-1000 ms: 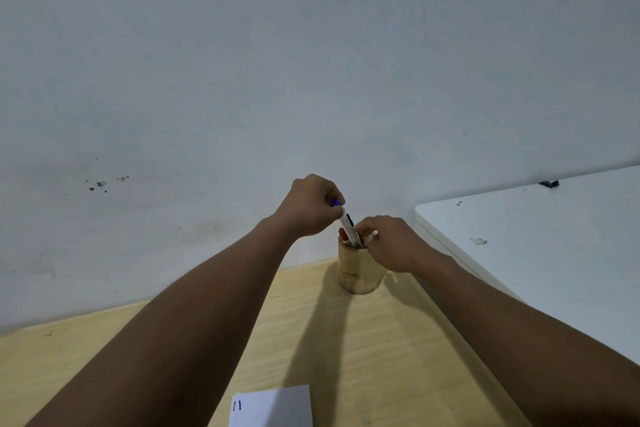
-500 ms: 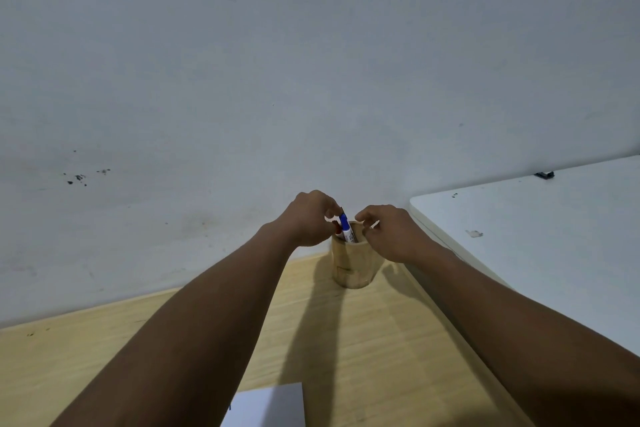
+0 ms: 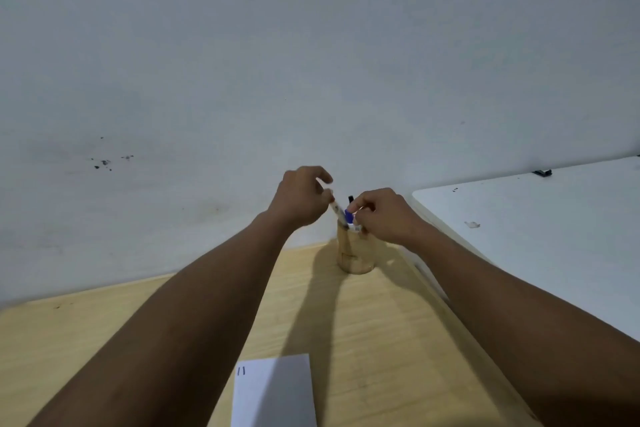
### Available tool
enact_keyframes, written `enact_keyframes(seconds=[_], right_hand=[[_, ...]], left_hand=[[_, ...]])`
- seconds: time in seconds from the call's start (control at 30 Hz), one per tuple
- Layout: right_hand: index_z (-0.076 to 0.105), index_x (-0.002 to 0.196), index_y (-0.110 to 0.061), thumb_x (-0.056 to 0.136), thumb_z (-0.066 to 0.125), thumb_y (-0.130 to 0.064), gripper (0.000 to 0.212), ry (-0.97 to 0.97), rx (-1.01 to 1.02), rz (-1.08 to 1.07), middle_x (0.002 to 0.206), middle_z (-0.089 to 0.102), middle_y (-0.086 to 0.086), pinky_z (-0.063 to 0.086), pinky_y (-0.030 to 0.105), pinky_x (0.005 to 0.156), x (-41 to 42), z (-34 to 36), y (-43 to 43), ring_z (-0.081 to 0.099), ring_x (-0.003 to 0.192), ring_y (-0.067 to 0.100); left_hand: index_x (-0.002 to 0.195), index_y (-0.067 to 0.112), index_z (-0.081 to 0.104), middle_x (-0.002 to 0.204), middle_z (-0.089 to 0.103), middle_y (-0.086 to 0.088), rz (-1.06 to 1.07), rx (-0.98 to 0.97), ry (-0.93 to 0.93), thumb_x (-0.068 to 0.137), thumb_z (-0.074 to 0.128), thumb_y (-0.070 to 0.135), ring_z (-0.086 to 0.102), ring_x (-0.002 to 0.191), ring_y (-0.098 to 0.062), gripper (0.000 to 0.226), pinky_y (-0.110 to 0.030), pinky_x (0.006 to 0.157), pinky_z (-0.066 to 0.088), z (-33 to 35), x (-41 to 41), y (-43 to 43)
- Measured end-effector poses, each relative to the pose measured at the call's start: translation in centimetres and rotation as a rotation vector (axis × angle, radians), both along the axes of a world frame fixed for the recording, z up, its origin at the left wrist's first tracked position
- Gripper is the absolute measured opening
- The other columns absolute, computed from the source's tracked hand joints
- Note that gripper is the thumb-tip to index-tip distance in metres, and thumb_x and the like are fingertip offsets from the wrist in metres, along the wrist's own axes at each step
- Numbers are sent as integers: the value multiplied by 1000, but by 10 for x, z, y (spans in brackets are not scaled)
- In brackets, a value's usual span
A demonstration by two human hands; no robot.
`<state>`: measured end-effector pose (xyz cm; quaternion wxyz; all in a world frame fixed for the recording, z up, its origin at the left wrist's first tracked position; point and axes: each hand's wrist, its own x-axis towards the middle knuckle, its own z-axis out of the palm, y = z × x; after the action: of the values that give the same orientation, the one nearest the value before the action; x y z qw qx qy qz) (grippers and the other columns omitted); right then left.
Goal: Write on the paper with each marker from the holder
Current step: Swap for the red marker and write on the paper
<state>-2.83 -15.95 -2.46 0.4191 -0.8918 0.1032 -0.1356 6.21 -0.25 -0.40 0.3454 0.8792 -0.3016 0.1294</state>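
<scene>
A round wooden holder (image 3: 356, 255) stands on the wooden desk near the wall. My left hand (image 3: 300, 197) pinches the upper end of a white-barrelled marker (image 3: 335, 209) that leans left, its lower end still inside the holder. My right hand (image 3: 385, 216) grips the holder's right rim, with its fingertips against a blue-capped marker (image 3: 349, 216) in the holder. The tip of a black marker (image 3: 350, 199) sticks up behind them. The white paper (image 3: 277, 395) lies at the desk's near edge between my forearms, with two short dark strokes (image 3: 241, 371) in its top left corner.
The light wooden desk (image 3: 363, 322) ends at a grey-white wall (image 3: 311, 62) just behind the holder. A white table (image 3: 540, 225) adjoins on the right, with a small dark object (image 3: 542, 172) at its far edge.
My left hand lowered the blue-capped marker into the holder and let it go. It now holds a white-barrelled marker tilted left. My right hand stayed at the holder's rim.
</scene>
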Motion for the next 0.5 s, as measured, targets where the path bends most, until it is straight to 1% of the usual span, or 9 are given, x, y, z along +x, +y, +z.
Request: enact_keyframes(seconds=[0.07, 0.1, 0.17, 0.2, 0.27, 0.33, 0.4, 0.47, 0.5], right_hand=[[76, 97, -8, 95, 60, -18, 20, 59, 200, 57, 86, 76, 10, 48, 25, 53, -6, 7, 18, 68, 64, 17], [75, 100, -7, 95, 62, -27, 24, 114, 317, 83, 87, 76, 11, 48, 27, 52, -9, 9, 30, 68, 63, 18], [72, 108, -4, 91, 65, -50, 50, 224, 560, 123, 89, 75, 10, 46, 29, 52, -14, 9, 54, 69, 66, 20], [71, 112, -3, 88, 64, -60, 62, 257, 680, 147, 89, 74, 10, 46, 29, 53, -17, 8, 67, 69, 67, 22], [68, 117, -1, 84, 61, -70, 76, 267, 930, 197, 89, 72, 10, 45, 29, 55, -23, 1, 97, 65, 64, 21], [67, 113, -3, 86, 60, -69, 72, 207, 1193, 187, 84, 67, 9, 39, 25, 48, -27, -10, 126, 56, 54, 16], [66, 100, -8, 91, 63, -57, 50, 126, 1387, 120, 73, 62, 6, 32, 21, 39, -27, -23, 152, 47, 43, 11], [64, 89, -10, 96, 65, -39, 30, 65, 1465, 70, 67, 59, 6, 31, 19, 36, -29, -32, 172, 45, 38, 9], [62, 86, -9, 98, 64, -32, 26, 50, 1452, 72, 66, 59, 6, 32, 18, 36, -30, -37, 180, 48, 39, 9]], left_hand=[[106, 13, 76, 75, 74, 4, 28, -62, -3, 94, 63, 19, 67, 70, -9, 18, -15, 66, 49, 14, -9, 19], [102, 12, 78, 75, 74, 4, 42, -102, 15, 94, 62, 18, 69, 69, -11, 18, -14, 63, 50, 20, -13, 29], [98, 10, 79, 82, 79, 0, 51, -204, 93, 94, 62, 19, 75, 75, -18, 19, -25, 70, 59, 27, -21, 51], [97, 8, 79, 84, 80, -1, 46, -243, 136, 95, 62, 20, 76, 74, -18, 20, -30, 73, 60, 28, -25, 63], [96, 6, 79, 82, 79, -3, 9, -296, 232, 97, 63, 21, 74, 69, -14, 23, -32, 74, 62, 26, -37, 90], [95, 0, 79, 71, 75, 1, -34, -331, 322, 99, 64, 21, 72, 66, -13, 26, -30, 72, 61, 17, -50, 119], [95, -4, 78, 62, 70, 4, -28, -364, 371, 99, 65, 21, 71, 63, -13, 29, -27, 67, 61, 0, -60, 145], [93, -9, 75, 66, 67, -2, 14, -437, 424, 99, 66, 20, 70, 61, -15, 31, -29, 65, 60, -23, -70, 166], [91, -9, 73, 69, 65, -6, 33, -489, 456, 98, 66, 19, 70, 61, -16, 30, -29, 65, 60, -35, -75, 174]])
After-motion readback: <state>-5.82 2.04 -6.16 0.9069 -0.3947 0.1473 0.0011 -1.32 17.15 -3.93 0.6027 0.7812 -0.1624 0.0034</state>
